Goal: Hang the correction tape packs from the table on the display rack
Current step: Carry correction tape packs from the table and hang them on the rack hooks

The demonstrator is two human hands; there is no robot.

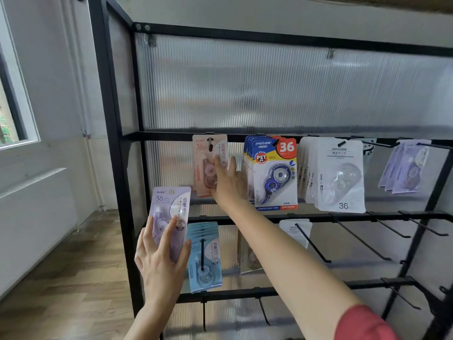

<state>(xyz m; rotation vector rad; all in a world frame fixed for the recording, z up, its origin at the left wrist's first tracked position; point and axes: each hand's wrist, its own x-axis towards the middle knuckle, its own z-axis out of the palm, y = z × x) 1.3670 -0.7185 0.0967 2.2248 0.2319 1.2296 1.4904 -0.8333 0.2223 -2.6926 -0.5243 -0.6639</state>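
Note:
A pink correction tape pack (206,165) hangs on a hook of the black display rack (115,143), on its middle rail. My right hand (226,182) reaches up to it, fingers fairly straight and touching the pack's right side. Lower left, my left hand (159,256) holds a purple correction tape pack (169,209) upright in front of the rack's left post, fingers laid across its face and thumb at its right edge.
Blue-and-yellow packs (274,173), white packs (338,175) and pale purple packs (404,168) hang on the same rail. Light blue packs (204,256) hang on the rail below. Several bare hooks (362,241) jut out at lower right. A window (12,106) is at left.

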